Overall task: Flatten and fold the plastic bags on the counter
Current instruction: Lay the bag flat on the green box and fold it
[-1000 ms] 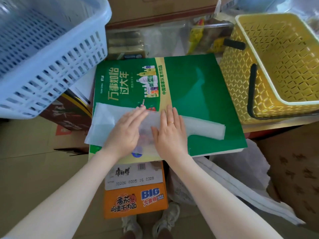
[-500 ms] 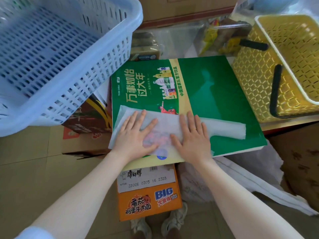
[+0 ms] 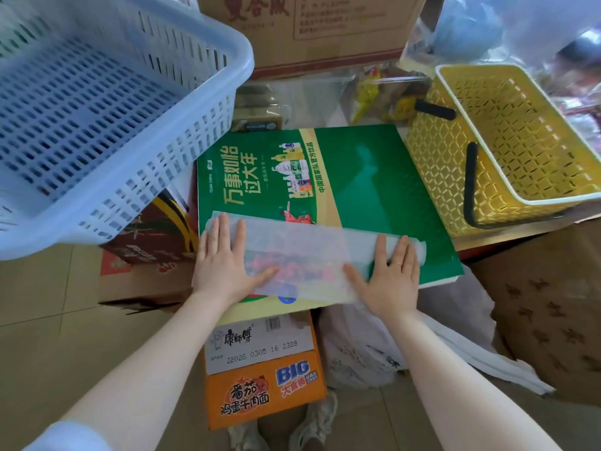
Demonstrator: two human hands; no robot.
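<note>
Flat-palmed and gripping nothing, the left hand (image 3: 224,258) and right hand (image 3: 392,278) have slid apart from the middle of the plastic bag (image 3: 302,255) on the green box (image 3: 374,190), smoothing it ready for folding.

A translucent white plastic bag (image 3: 292,255), perhaps printed pink and blue, lies on a green box (image 3: 374,190) with a gold band, between a pale blue latticed basket (image 3: 130,125) and a yellow latticed basket (image 3: 439,164).

Blue basket (image 3: 107,102) upper left; yellow basket (image 3: 507,141) right, black handles; green box (image 3: 374,196) between them; orange carton (image 3: 265,385) below; brown carton (image 3: 312,30) behind.
</note>
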